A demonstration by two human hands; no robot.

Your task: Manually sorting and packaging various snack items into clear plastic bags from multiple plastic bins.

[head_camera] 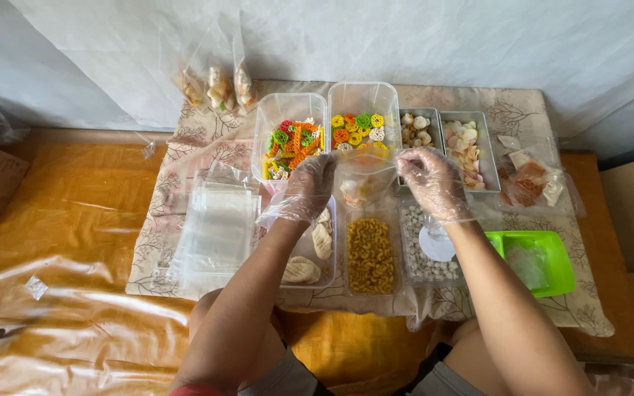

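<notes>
Both gloved hands, left hand [310, 187] and right hand [432, 182], pinch a clear bag [365, 180] open between them; its contents blur behind the plastic.

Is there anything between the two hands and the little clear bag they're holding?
Only thin plastic gloves. The left hand and right hand each grip one side of the clear bag, holding it open above the containers. Nothing else sits between hands and bag.

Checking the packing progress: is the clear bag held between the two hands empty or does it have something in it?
Partly filled: the clear bag, held between the left hand and right hand, shows a few pale and orange pieces at its bottom.
</notes>
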